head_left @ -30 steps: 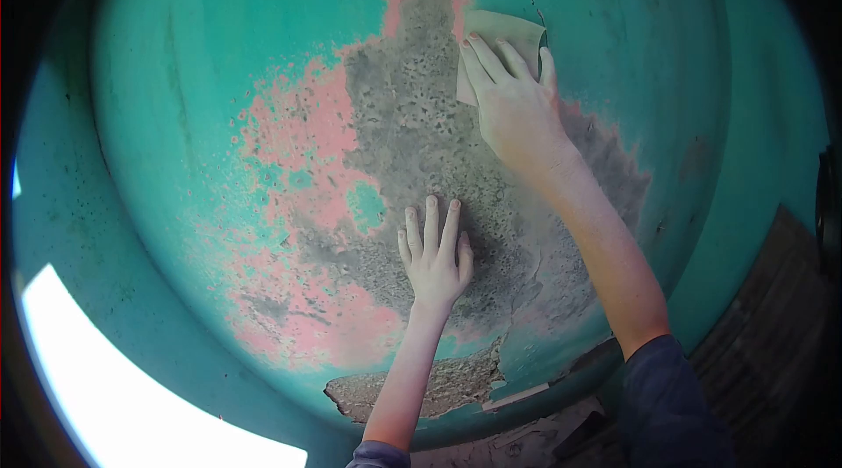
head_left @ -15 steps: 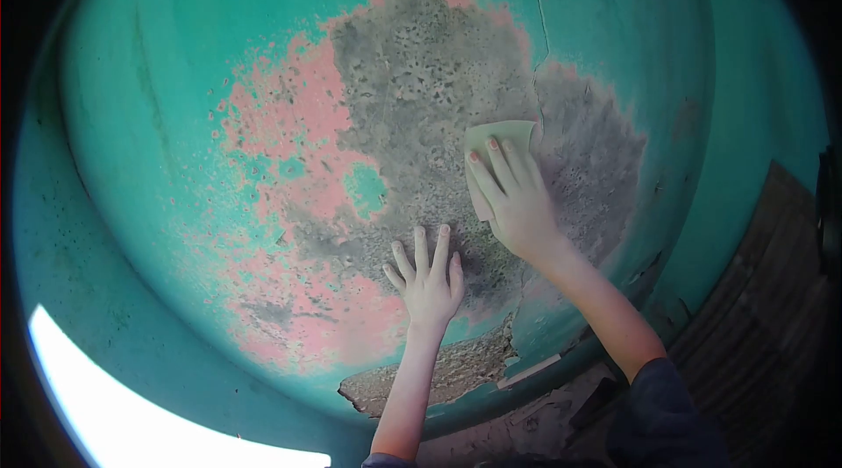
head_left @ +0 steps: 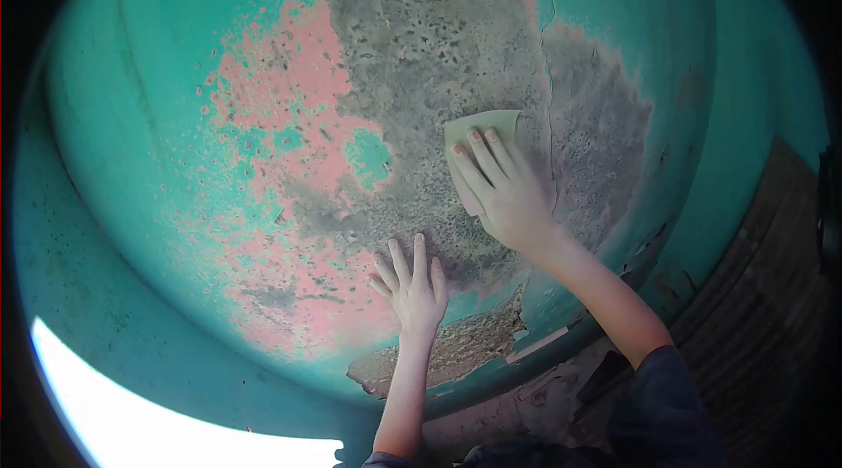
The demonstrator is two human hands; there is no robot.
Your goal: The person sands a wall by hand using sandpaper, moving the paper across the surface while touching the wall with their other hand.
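My right hand (head_left: 509,196) presses a pale green sandpaper sheet (head_left: 481,123) flat on the worn grey patch (head_left: 412,56) of a wall. Its fingers lie over the sheet, which sticks out past the fingertips. Lower and to the left, my left hand (head_left: 417,288) rests on the same wall with its fingers spread and holds nothing. Pale dust coats both hands. Around the grey patch, pink undercoat (head_left: 289,73) shows through the green paint (head_left: 167,143).
A thin crack (head_left: 548,73) runs down the wall to the right of the sheet. Broken rough plaster (head_left: 438,354) shows at the wall's lower edge. Ribbed dark boards (head_left: 745,292) stand at the right. Bright light (head_left: 158,424) enters at lower left.
My right hand and the sandpaper have slid left and down the wall, away from the crack. My left hand has shifted slightly left and down. The view has tilted a little.
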